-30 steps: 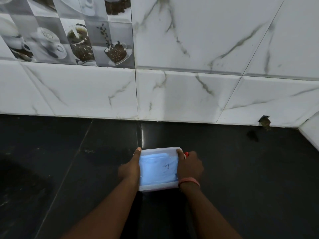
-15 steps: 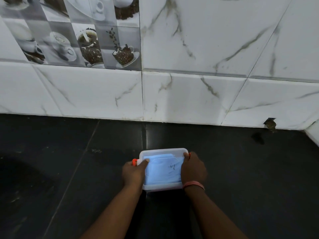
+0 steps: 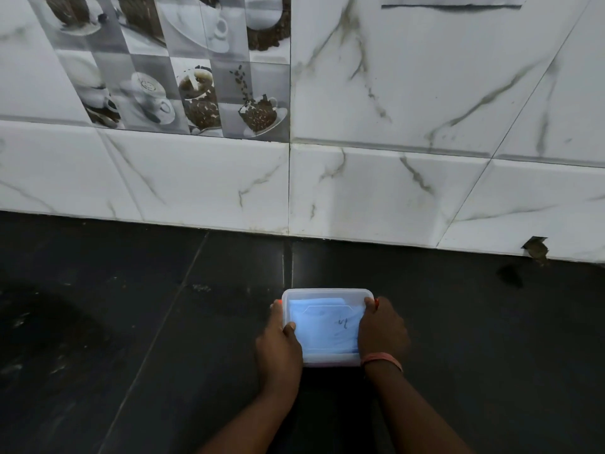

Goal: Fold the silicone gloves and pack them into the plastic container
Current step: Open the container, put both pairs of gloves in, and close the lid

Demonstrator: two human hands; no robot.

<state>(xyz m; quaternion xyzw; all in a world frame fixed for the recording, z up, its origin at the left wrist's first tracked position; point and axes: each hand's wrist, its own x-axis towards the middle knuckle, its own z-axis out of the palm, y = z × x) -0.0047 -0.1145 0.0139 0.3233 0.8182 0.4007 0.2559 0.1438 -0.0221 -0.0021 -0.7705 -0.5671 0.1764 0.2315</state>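
Note:
A small clear plastic container (image 3: pixel 327 293) with its translucent lid on rests on the black counter. Through the lid I see folded blue silicone gloves (image 3: pixel 324 329) inside. My left hand (image 3: pixel 278 348) grips the container's left side with the thumb on the lid. My right hand (image 3: pixel 381 332), with an orange band at the wrist, clasps the right side. Small orange clips show at both upper corners beside my fingers.
The black stone counter (image 3: pixel 131 322) stretches left and right of the container. A white marble-tiled wall (image 3: pixel 376 191) rises behind it, with coffee-cup picture tiles (image 3: pixel 196 93) at upper left. A chipped hole (image 3: pixel 535 249) marks the wall's base at right.
The container sits in the same place between my hands. My left hand slid back along its left side and my thumb now rests on the lid. The camera tilted slightly.

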